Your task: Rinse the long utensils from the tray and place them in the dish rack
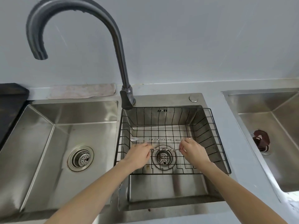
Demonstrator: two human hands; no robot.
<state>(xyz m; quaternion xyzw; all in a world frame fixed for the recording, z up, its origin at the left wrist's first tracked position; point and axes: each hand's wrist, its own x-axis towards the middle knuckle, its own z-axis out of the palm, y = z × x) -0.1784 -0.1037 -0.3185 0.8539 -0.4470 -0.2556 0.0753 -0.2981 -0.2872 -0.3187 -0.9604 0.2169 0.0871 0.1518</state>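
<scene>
Stainless steel fills the view: a double sink (pixel 72 125) set into a pale counter (pixel 216 120), with a black wire dish rack (pixel 215 126) sitting across the right basin. Both hands reach into the rack over the drain (pixel 163 157). The left hand (pixel 139 155) pinches one end of a thin, twisted-stem utensil (pixel 165 149) and the right hand (pixel 192 149) pinches the other end, so the utensil stretches level between them — just above the rack's wire floor, though whether it touches the wires cannot be told. Each hand is closed on its end of the stem, the two hands held apart by the stem's length.

A second long utensil, a slim fork (pixel 145 139), already lies on the rack floor just behind the held one, its tines pointing toward the rack's left edge and its far end hidden behind the right hand.

The dark gooseneck faucet (pixel 120 62) rises from the back edge of the sink between the two basins, its spout curving over the left basin — no water shows. A folded pale cloth (pixel 82 91) lies along the counter's back edge behind the left basin. Another steel basin (pixel 275 126) sits at the counter's right edge.
</scene>
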